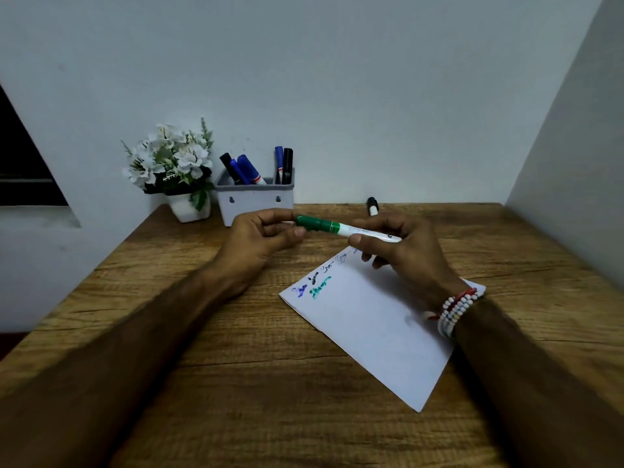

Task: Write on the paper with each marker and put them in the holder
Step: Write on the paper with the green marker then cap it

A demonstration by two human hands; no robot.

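Flowerpot (189,206) beside holder (255,201)

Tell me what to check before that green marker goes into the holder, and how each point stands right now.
1. Cap on the green marker: on, left hand pinching it. Ok.
2. Right hand grip on the barrel: fingers curled round it. Ok.
3. Green writing on the paper: present. Ok.
4. Room in the holder: a gap shows between its markers. Ok.
5. Black marker lying on the table: outside the holder. Not ok.
6. Whether that black marker has written: cannot tell.
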